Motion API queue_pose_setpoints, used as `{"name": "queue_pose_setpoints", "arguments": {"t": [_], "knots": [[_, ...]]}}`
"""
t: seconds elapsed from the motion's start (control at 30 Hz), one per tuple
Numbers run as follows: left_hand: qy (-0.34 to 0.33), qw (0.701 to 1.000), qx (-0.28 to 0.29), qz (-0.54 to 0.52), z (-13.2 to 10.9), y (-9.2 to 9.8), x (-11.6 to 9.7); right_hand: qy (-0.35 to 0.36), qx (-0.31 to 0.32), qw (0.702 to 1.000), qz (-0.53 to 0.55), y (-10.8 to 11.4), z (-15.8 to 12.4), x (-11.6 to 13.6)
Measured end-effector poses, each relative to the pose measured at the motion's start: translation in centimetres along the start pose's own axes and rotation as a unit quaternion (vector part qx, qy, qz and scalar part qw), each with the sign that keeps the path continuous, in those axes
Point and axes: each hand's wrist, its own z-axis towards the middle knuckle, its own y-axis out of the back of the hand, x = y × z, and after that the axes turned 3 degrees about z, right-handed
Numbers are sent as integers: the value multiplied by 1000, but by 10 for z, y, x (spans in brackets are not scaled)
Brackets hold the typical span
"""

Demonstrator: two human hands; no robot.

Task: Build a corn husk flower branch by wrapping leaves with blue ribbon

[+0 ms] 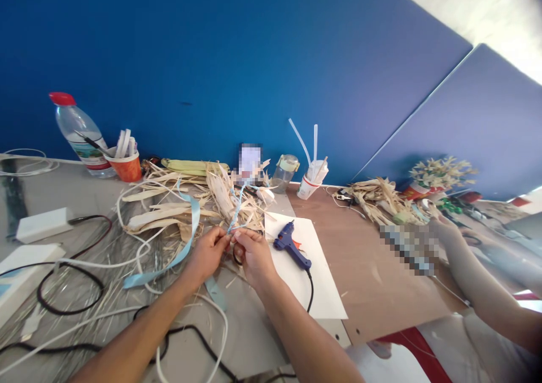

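My left hand (pixel 210 254) and my right hand (pixel 254 253) meet over the near side of the corn husks, fingertips pinched together. Both are closed on a thin light-blue stem (pixel 237 205) that looks wrapped or twisted and rises from between the fingers. Its lower end is hidden by the fingers. A loose light-blue ribbon (pixel 193 225) curls over the table to the left of my left hand. Dried corn husks (pixel 220 196) lie heaped behind the hands. Right of my right hand, a blue glue gun (pixel 292 244) rests on a white sheet (pixel 326 292).
White and black cables (pixel 199 332) cross the table at left, near white boxes (pixel 42 225). Along the blue partition stand a bottle (pixel 80 131), an orange cup (pixel 126 167), a glass jar (pixel 285 174) and a white cup (pixel 308 186). Another person's arm (pixel 470 270) reaches in at right.
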Motion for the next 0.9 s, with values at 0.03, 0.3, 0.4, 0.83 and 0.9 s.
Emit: {"name": "queue_pose_setpoints", "arguments": {"t": [0.03,0.3,0.4,0.83,0.9], "knots": [[0,1000,0,1,0,0,1,1,1,1000,-2,0,0,0],[-3,1000,1,13,0,0,2,3,-3,1000,-10,-1,0,0],[-1,1000,2,15,0,0,1,0,-7,1000,-9,-1,0,0],[-9,999,4,35,-1,0,2,-1,-6,1000,-18,-1,0,0],[-10,999,1,40,-1,1,2,-2,-6,1000,-20,-1,0,0]]}}
